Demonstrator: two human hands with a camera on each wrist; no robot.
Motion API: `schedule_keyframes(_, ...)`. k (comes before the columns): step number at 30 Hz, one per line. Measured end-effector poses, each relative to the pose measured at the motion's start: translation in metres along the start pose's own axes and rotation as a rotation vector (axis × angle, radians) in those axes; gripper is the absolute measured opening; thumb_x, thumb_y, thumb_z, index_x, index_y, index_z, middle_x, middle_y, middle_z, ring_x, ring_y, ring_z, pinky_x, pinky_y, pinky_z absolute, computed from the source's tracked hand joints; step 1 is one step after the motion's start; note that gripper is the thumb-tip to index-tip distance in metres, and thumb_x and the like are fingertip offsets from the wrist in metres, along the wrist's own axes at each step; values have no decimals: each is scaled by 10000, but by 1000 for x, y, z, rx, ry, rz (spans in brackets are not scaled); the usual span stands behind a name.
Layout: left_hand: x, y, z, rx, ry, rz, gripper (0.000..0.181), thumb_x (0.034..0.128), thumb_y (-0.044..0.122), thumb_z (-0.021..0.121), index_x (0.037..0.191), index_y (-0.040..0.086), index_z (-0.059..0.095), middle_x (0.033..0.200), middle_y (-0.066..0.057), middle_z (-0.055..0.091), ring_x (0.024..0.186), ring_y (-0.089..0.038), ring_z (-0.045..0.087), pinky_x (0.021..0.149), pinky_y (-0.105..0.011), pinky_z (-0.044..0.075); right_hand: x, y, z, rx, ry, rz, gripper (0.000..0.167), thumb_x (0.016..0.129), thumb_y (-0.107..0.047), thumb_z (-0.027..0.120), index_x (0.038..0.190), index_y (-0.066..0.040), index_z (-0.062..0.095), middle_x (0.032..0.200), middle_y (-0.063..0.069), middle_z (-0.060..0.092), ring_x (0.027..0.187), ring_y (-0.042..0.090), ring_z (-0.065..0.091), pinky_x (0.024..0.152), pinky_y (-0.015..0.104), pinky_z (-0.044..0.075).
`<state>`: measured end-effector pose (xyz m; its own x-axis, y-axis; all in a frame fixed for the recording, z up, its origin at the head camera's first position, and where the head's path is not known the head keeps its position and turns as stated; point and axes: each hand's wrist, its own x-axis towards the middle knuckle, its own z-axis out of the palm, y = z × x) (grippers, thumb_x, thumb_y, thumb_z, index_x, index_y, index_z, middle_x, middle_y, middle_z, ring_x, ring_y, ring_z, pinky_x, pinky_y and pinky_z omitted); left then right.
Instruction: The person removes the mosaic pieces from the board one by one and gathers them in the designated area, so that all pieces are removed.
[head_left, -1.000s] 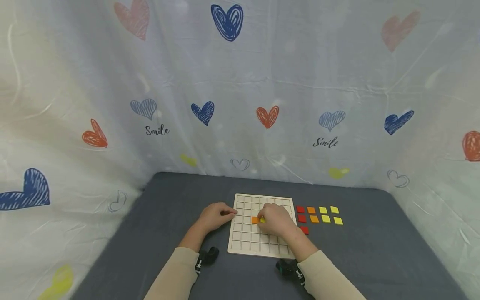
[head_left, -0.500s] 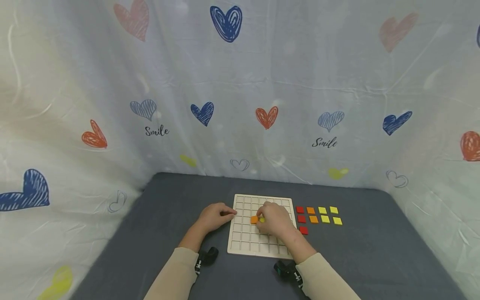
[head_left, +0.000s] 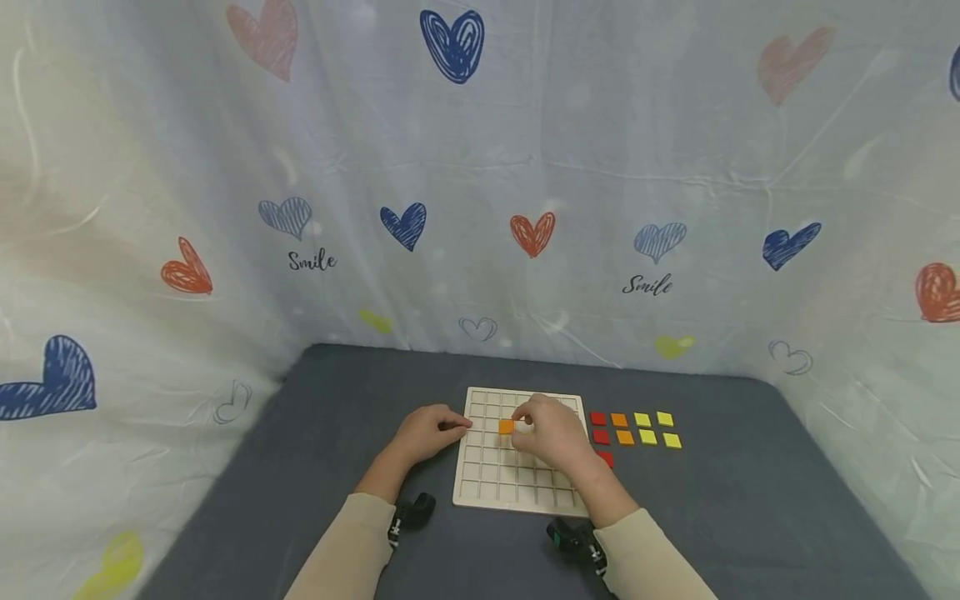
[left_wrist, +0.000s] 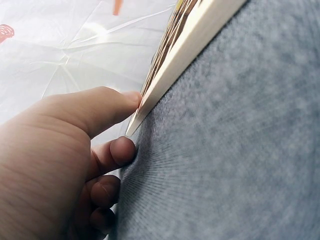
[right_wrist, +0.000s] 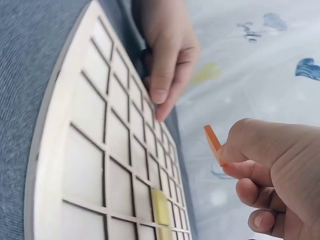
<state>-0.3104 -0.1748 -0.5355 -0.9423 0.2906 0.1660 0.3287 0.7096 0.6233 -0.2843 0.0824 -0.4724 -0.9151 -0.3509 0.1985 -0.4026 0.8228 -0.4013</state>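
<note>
My right hand pinches a small square orange tile between thumb and finger. In the right wrist view this orange tile stands tilted, apart from the board's surface. Beneath it lies a pale wooden grid board with square cells. A yellow tile sits on the grid, with part of another yellow piece beside it; in the head view my right hand hides them. My left hand rests at the board's left edge, its thumb touching the rim and its other fingers loosely bent.
Right of the board, loose tiles lie in short columns on the dark grey cloth: red tiles, orange tiles and yellow tiles. A white curtain printed with hearts hangs behind and at both sides.
My right hand has risen off the grid, lifting the orange tile from where it lay flat. The left hand has stayed at the board's edge.
</note>
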Motion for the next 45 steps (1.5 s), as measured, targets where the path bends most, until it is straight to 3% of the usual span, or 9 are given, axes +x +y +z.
schedule_keyframes(12, -1, 1, -1, 4, 5, 6, 140, 959, 274, 751, 1077, 265, 825, 870, 121, 617, 741, -70, 535, 708, -338, 467, -15, 2, -17, 53, 66, 18, 220, 834, -205, 747, 1047, -176, 793, 888, -61, 564, 656, 140, 481, 581, 333, 424)
schedule_keyframes(17, -2, 2, -1, -4, 7, 9, 141, 961, 269, 748, 1079, 264, 824, 882, 121, 619, 760, -66, 545, 722, -343, 472, -22, 8, -25, 40, 92, 32, 219, 831, -227, 776, 1045, -181, 788, 905, -68, 572, 704, 142, 488, 618, 350, 430)
schedule_keyframes(28, -3, 3, -2, -7, 17, 8, 134, 954, 265, 755, 1067, 264, 826, 870, 121, 613, 749, -72, 534, 716, -341, 469, -39, 35, -44, 10, 117, 72, 250, 836, -216, 756, 1074, -143, 774, 912, -28, 572, 723, 160, 461, 648, 368, 408)
schedule_keyframes(38, -2, 2, -1, 2, 7, -1, 135, 958, 268, 752, 1072, 272, 823, 878, 125, 620, 767, -66, 550, 737, -344, 479, -59, 68, -61, 42, 155, 136, 203, 856, -198, 749, 1036, -106, 766, 961, 20, 627, 893, 260, 610, 769, 429, 502)
schedule_keyframes(45, -2, 3, -1, 4, 10, 1, 134, 956, 266, 755, 1070, 269, 824, 862, 127, 613, 749, -66, 539, 728, -341, 475, -73, 90, -67, 4, 150, 183, 253, 845, -214, 759, 1055, -73, 761, 1007, 66, 655, 899, 261, 600, 746, 447, 500)
